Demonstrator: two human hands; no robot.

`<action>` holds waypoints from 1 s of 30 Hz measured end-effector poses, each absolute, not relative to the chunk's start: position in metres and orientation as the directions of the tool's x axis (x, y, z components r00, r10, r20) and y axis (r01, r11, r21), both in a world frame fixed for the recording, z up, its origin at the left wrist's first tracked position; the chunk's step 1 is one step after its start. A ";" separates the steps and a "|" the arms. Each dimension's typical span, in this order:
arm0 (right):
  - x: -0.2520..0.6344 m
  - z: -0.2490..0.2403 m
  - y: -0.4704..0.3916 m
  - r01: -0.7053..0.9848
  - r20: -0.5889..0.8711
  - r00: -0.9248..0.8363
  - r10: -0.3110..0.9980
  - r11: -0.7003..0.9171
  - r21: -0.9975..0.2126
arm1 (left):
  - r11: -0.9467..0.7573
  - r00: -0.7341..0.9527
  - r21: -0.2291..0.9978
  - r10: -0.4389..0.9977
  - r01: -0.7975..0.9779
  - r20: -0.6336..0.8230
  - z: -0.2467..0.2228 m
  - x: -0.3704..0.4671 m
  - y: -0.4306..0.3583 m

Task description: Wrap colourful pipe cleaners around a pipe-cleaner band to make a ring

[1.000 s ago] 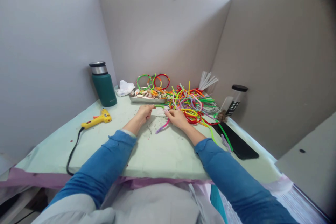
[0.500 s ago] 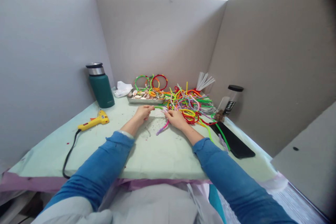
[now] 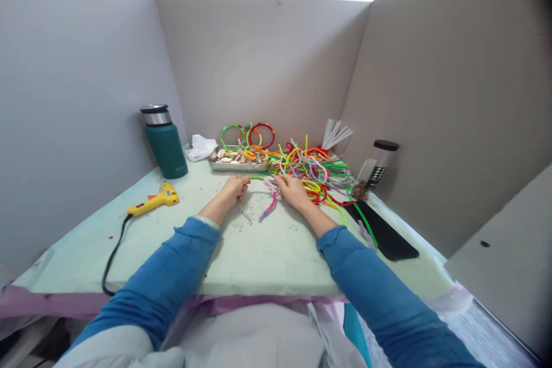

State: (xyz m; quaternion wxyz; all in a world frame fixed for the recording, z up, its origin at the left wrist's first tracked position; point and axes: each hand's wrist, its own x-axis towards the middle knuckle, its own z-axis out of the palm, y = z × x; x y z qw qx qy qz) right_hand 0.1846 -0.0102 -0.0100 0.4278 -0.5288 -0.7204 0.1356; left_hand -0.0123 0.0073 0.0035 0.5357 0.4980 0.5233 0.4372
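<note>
Over the middle of the table my left hand [image 3: 237, 187] is closed on a pipe cleaner [image 3: 257, 179], whose green stretch runs across toward my right hand [image 3: 291, 188]. My right hand pinches the other end of it with thumb and finger. A pink and purple length [image 3: 269, 207] hangs down beside my right fingers and curves to the left; whether it joins the green one I cannot tell. Below my left hand a thin grey strand [image 3: 245, 211] slants down to the tabletop.
Right of centre lies a tangled pile of coloured pipe cleaners [image 3: 310, 164]. Behind my hands stand a metal tray [image 3: 239, 167] of small pieces and decorated rings [image 3: 262, 135]. A yellow glue gun [image 3: 154, 201] and green bottle [image 3: 166, 146] are left; a black phone-like slab [image 3: 383, 233] and clear jar [image 3: 382, 164] right.
My right hand has shifted slightly right and up, away from the pink and purple length, which now shows more fully. My left hand has moved a little left.
</note>
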 end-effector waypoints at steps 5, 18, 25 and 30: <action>0.205 0.000 0.000 0.387 0.426 0.189 0.885 0.331 -0.860 | 0.101 0.096 0.989 0.989 0.111 -0.112 0.000 -0.012 0.010; 0.230 0.022 0.084 0.153 0.167 0.318 0.933 0.123 -0.981 | 0.088 0.093 0.981 0.990 0.174 -0.106 0.001 -0.008 0.010; 0.203 0.002 0.127 0.396 0.088 0.340 0.936 -0.058 -0.916 | 0.088 0.091 0.984 0.990 0.158 -0.103 -0.002 -0.011 0.015; 0.214 0.028 0.127 0.435 0.150 0.410 0.899 -0.048 -0.899 | 0.091 0.080 0.982 0.991 0.168 -0.106 -0.002 -0.011 0.015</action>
